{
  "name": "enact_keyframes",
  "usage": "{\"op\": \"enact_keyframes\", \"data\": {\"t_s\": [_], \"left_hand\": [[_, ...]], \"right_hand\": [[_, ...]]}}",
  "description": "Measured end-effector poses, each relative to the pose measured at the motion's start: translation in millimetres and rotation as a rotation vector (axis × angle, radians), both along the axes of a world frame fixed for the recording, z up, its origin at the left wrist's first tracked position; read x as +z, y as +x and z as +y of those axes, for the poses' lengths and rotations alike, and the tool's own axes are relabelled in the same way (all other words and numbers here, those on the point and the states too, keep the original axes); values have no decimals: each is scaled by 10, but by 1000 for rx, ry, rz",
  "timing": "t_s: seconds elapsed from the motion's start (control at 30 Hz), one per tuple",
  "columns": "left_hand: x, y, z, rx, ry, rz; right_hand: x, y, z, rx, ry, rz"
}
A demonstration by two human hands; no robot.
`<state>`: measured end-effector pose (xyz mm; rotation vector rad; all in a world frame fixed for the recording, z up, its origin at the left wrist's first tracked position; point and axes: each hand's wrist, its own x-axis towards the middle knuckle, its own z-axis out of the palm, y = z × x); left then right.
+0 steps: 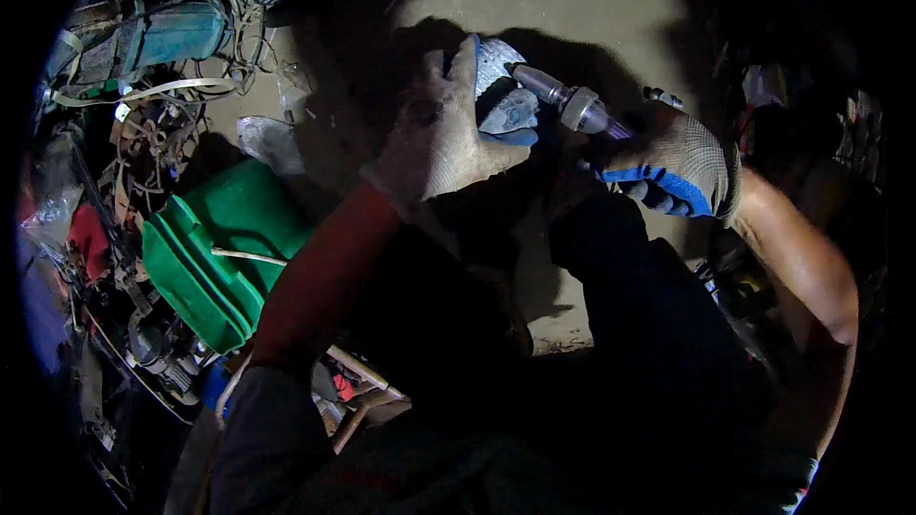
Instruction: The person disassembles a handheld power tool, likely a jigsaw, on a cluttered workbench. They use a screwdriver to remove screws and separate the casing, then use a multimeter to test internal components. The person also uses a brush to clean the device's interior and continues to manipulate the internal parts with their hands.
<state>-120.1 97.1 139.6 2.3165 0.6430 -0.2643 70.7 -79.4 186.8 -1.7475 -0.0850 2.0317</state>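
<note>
Work underway, I judge: left hand [458,143] grips a pale piece [513,113] toward one o'clock; a metal tool [584,111] points at it, right hand [673,162] curled round its end at two.
What's left I can't tell. Scrap [153,138] crowds ten o'clock, a green tub [234,215] nine; shadow gets in the way, hiding whether the tip touches.

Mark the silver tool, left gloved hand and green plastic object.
Silver tool [579,109]: head view, its collar.
Left gloved hand [463,143]: head view, glove's pale fabric.
Green plastic object [234,217]: head view, its broad face.
</note>
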Motion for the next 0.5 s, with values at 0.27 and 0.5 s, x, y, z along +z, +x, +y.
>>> {"op": "enact_keyframes", "data": {"t_s": [0.27, 0.5], "left_hand": [[-176, -170, -12, -71, -18, -187], [-188, -99, -52, 17, -69, -95]], "right_hand": [[199, -149, 211, 336, 68, -270], [126, -212, 151, 727, 131, -855]]}}
